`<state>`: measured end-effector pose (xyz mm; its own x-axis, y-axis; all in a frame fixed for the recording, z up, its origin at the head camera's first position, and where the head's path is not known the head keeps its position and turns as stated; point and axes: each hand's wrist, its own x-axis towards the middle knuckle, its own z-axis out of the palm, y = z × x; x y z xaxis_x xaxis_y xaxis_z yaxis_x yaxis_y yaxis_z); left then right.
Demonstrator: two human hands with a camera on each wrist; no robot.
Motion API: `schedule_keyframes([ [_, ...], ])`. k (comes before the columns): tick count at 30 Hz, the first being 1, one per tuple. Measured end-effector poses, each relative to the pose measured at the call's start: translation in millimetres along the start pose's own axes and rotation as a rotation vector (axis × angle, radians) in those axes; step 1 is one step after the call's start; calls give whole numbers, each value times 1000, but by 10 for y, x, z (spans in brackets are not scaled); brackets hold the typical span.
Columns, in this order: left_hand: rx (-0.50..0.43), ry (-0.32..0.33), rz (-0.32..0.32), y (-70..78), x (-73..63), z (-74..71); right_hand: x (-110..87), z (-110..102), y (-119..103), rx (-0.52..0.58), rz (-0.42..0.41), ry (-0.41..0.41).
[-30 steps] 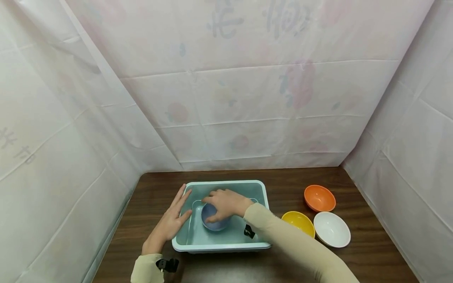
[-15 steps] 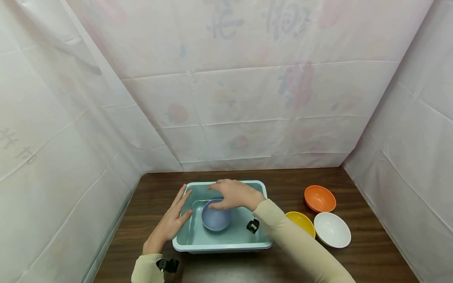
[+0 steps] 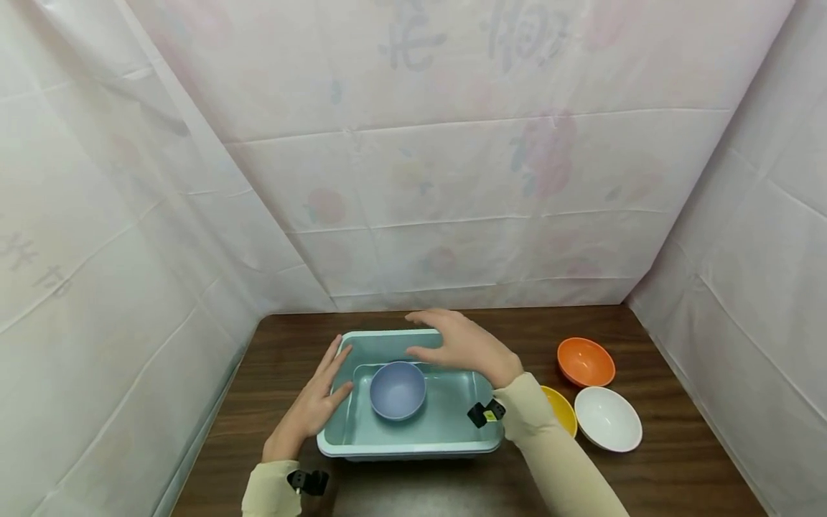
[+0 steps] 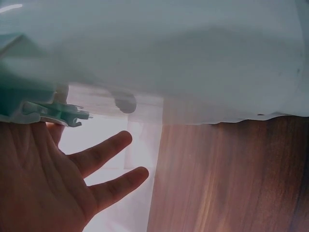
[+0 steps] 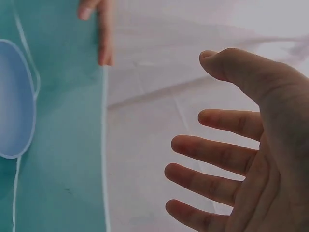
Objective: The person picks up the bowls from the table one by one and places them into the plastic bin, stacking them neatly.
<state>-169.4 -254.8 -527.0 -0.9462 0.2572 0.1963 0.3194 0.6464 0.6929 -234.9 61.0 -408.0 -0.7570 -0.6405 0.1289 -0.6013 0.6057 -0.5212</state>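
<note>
A light blue-green plastic basin (image 3: 446, 409) sits on the table, and a periwinkle-blue bowl (image 3: 398, 391) stands upright inside it, left of centre. My left hand (image 3: 311, 409) rests at the basin's left rim with its fingers straight and spread. Seen from the left wrist, that hand's palm (image 4: 43, 183) lies under the rim, which hides part of the fingers. Over the back right of the basin hovers my right hand (image 3: 468, 346), holding nothing. In the right wrist view its fingers (image 5: 207, 181) are extended and apart from the blue bowl (image 5: 14, 99).
Right of the basin stand an orange bowl (image 3: 585, 362), a white bowl (image 3: 609, 418) and a yellow bowl (image 3: 561, 411), the last partly behind the right sleeve. The dark wooden table (image 3: 284, 345) is bounded by white cloth (image 3: 452, 179) at the back and sides.
My right hand has let go of the blue bowl and moved up and to the right, away from it. The bowl stays in the basin; the left hand has hardly moved.
</note>
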Motion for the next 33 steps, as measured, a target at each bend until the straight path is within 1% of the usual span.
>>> schedule_keyframes([
  [5, 1, 3, 5, 13, 21, 15, -223, -150, 101, 81, 16, 110],
  [8, -1, 2, 8, 20, 20, 21, -377, -199, 191, 83, 25, 179],
  [11, -5, 1, 15, 17, 12, 21, -526, -203, 292, 79, 36, 245],
  [17, -17, 5, 27, 6, -10, 15, -752, -159, 465, 29, 46, 365],
  [23, -18, 3, 22, 7, -28, 14, -930, -93, 607, -14, 56, 478],
  [28, -23, 5, 15, 13, -44, 11, -1078, -5, 669, -33, 73, 543],
  [33, -27, 1, 12, 18, -50, 13, -1207, 124, 735, -73, 37, 608],
])
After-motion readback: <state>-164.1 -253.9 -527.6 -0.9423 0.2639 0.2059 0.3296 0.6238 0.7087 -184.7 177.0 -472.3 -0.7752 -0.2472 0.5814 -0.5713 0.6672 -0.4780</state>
